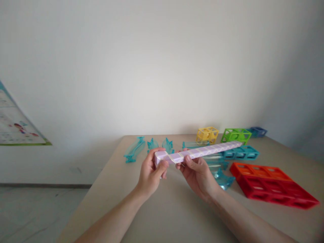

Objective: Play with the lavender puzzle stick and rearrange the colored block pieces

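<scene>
Both hands hold a long pale purple bar (199, 152) made of joined frame blocks, raised above the beige table (172, 209). My left hand (150, 175) is closed round the bar's near left end. My right hand (197, 173) grips the bar from below a little further along. The bar's far end points right, over the teal pieces.
Clear teal track pieces (134, 150) lie at the table's far edge and under my right hand (222, 179). A yellow cube frame (207, 134), a green frame (236, 135), a blue frame (257, 131), a teal frame row (240, 153) and red frame blocks (273, 187) sit on the right. A poster (15, 125) hangs on the left wall.
</scene>
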The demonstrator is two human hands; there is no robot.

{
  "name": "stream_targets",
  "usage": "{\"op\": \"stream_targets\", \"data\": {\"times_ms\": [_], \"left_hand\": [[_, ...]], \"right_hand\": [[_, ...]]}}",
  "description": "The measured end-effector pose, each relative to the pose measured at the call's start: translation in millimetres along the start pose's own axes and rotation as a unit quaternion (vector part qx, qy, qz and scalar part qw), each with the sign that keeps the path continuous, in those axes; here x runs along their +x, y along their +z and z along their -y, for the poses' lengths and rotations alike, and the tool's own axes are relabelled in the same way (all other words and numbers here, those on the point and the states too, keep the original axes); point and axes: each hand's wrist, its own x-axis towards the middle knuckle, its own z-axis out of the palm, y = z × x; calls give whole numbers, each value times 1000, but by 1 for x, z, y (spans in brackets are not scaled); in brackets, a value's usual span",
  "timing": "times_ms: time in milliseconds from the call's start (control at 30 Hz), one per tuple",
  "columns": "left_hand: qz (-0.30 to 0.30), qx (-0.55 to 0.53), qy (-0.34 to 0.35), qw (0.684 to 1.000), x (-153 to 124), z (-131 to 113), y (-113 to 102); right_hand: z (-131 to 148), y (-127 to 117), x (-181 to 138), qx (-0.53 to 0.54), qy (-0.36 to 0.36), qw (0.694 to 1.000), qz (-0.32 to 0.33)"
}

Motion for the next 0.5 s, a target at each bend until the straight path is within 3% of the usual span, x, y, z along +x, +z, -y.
{"op": "stream_targets", "data": {"times_ms": [500], "left_hand": [[58,-70,-38,995,-1,1,-2]], "right_hand": [[0,1,-1,-4,-7,999,31]]}}
